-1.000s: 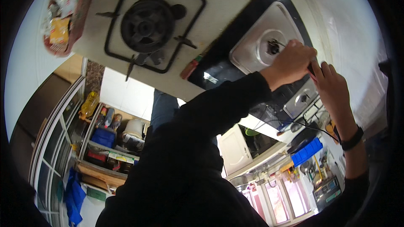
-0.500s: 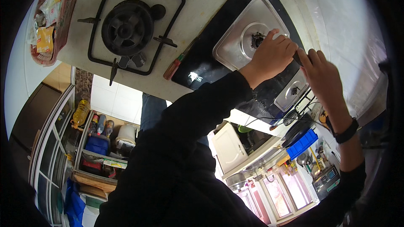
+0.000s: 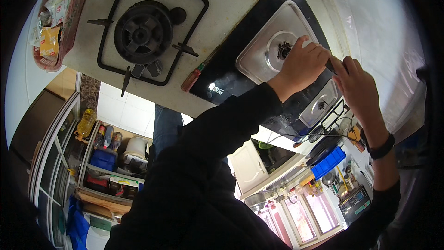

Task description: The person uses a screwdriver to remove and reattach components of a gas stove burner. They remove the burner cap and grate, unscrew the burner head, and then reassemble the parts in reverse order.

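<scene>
My left hand (image 3: pixel 303 67) is over the gas cooktop (image 3: pixel 226 67), its fingers closed in a pinch beside the bare burner seat (image 3: pixel 283 50) in a square steel drip pan (image 3: pixel 253 58). Meeting it from the right, my right hand (image 3: pixel 357 83) has bent fingers, and a dark band circles that wrist. Both hands grip a small dark piece (image 3: pixel 330 65) between them; the fingers mostly hide it, so its kind is unclear. A screwdriver (image 3: pixel 190 79) with a reddish handle lies by the cooktop's left edge.
On the counter at left stand a black pan support (image 3: pixel 206 11) and a round burner (image 3: pixel 143 32). A pink basket (image 3: pixel 69 41) with packets sits far left. Below are shelves (image 3: pixel 81 180) with bottles and a sliding glass door (image 3: pixel 48 157). A second drip pan (image 3: pixel 319 104) lies near my right forearm.
The whole view has shifted slightly. Both hands stay together over the cooktop on the dark piece, with little visible change in their grip.
</scene>
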Demonstrator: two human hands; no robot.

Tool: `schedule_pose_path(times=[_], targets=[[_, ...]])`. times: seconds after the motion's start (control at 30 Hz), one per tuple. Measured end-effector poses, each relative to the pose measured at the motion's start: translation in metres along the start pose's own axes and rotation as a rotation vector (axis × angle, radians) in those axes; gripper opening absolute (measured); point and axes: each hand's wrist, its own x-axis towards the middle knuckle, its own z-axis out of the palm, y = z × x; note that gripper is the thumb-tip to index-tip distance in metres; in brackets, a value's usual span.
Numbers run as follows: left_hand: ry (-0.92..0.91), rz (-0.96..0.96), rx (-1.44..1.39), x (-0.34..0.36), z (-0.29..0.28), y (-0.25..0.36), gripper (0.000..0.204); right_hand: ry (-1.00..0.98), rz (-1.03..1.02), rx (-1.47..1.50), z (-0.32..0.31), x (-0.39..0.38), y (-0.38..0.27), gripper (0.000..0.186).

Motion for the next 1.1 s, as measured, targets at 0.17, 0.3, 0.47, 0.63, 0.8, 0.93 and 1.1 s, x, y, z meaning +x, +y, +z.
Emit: schedule_pose_path(times=[0.17, 0.3, 0.47, 0.63, 0.8, 0.93, 1.1], targets=[[0.000, -0.029, -0.031, 0.000, 0.001, 0.012, 0.027, -0.286, 0.730, 0.853, 0.011, 0.006, 0.006, 0.038], [-0.124, 0.011, -0.086, 0.000, 0.003, 0.012, 0.023, -0.483, 0.762, 0.954, 0.010, -0.004, 0.012, 0.038], [-0.040, 0.023, -0.016, 0.002, -0.002, -0.002, 0.020, -0.125, -0.073, 0.017, 0.019, -0.004, 0.023, 0.048], [-0.103, -0.001, 0.005, 0.004, 0.005, 0.003, 0.021, -0.396, 0.926, 1.261, 0.033, -0.001, 0.018, 0.035], [-0.085, 0.042, 0.027, -0.001, 0.004, -0.006, 0.021, 0.038, 0.121, 0.361, 0.020, -0.009, 0.010, 0.039], [-0.045, -0.013, -0.053, 0.006, 0.005, -0.004, 0.019, -0.082, 0.248, 0.527, 0.022, 0.009, 0.017, 0.033], [-0.140, 0.047, -0.007, 0.010, -0.002, 0.008, 0.018, -0.361, 0.721, 0.987, 0.015, 0.007, 0.010, 0.026]])
